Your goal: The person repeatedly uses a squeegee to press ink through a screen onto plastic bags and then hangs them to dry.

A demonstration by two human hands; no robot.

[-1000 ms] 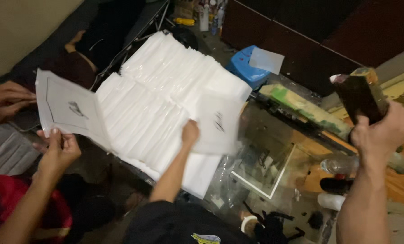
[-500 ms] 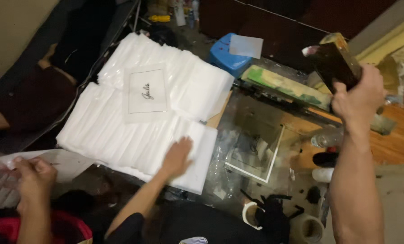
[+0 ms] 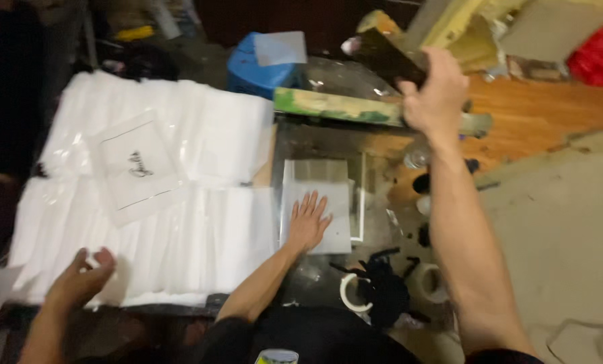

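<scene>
- Your left hand (image 3: 308, 219): fingers spread, palm flat on the white rectangular sheet (image 3: 318, 216), which lies on the clear glass plate (image 3: 328, 145).
- Your right hand (image 3: 436, 91): fingers clamped on the dark flat-bladed tool (image 3: 389, 57), raised beyond the sheet's far edge, blade angled far-left.
- Left hand's nearer the sheet.
- Left of sheet: stacked white plastic bags (image 3: 200, 236), touching; co-worker's hand (image 3: 79, 280) at the stack's near edge.
- Right of sheet: bare floor, open room.

Clear plastic packages (image 3: 200, 222), white inside, lie in overlapping rows across the left of the surface. One flat square package (image 3: 136, 168) with a small dark mark rests on top near the far-left corner. Another white package (image 3: 318, 202) lies at the surface's middle, under a flat left hand (image 3: 308, 222).
</scene>
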